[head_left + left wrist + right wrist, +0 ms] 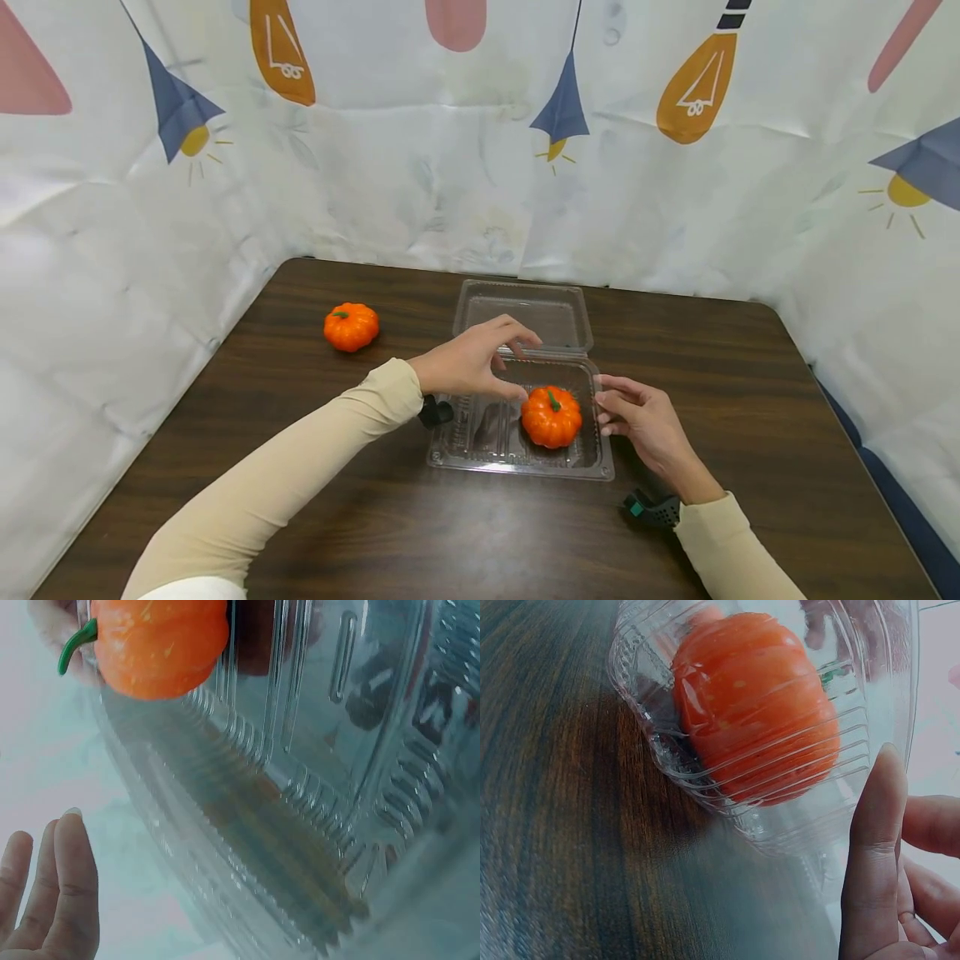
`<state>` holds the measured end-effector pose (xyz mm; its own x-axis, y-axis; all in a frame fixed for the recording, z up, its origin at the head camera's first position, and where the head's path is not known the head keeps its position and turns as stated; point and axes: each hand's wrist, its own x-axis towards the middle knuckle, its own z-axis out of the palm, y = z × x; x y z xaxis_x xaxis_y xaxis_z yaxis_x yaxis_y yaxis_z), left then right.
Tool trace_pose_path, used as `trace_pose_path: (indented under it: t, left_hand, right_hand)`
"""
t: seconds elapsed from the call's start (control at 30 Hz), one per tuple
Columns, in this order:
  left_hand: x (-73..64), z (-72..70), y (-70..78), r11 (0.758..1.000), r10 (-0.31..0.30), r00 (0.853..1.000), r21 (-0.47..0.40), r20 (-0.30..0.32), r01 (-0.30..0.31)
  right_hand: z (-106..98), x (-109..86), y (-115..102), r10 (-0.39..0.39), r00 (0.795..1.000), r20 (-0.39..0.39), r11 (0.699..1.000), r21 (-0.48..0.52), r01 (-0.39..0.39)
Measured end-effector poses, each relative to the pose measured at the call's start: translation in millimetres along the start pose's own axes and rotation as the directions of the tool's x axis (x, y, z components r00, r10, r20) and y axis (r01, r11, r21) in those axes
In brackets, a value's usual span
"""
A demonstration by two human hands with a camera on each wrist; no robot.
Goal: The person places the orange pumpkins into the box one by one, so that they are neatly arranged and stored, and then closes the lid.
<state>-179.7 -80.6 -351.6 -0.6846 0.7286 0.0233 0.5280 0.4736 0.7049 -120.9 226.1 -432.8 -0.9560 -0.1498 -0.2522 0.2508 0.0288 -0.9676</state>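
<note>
A clear plastic clamshell container (480, 457) stands on the table with its lid (525, 310) folded back behind it. Inside, toward the right, sits an orange toy pumpkin (551, 417) with a green stem. My left hand (476, 358) hovers over the tray, fingers spread and bent, thumb tip right at the pumpkin's upper left. In the left wrist view, the fingers (71, 881) hold nothing. My right hand (641, 421) grips the container's right edge; its wall lies by the thumb and fingers (874, 847) in the right wrist view.
A second orange toy pumpkin (351, 327) rests on the dark wooden table (337, 492), to the left of the container. White printed curtains (420, 183) hang along the back and sides of the table. Each wrist carries a dark strapped camera (651, 507).
</note>
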Motion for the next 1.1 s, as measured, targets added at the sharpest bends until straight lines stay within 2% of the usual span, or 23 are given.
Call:
trace_pose_path:
  t: [0.3, 0.53, 1.1]
  left_hand:
    - [-10.5, -12.9, -9.0, 1.000, 0.025, 0.994, -0.011, -0.109, -0.027]
    - [-22.1, -26.2, -15.8, 0.999, 0.013, 0.983, -0.040, -0.181, -0.021]
    - [-50.3, -60.3, -26.8, 0.999, -0.014, 0.946, -0.045, -0.323, -0.001]
  right_hand:
    - [0.4, -0.8, 0.2, -0.002, 1.000, 0.003, 1.000, 0.010, 0.002]
    - [1.4, -1.5, 0.3, 0.001, 1.000, 0.003, 1.000, 0.010, -0.001]
    - [3.2, -3.3, -2.0, 0.000, 1.000, -0.004, 1.000, 0.030, 0.001]
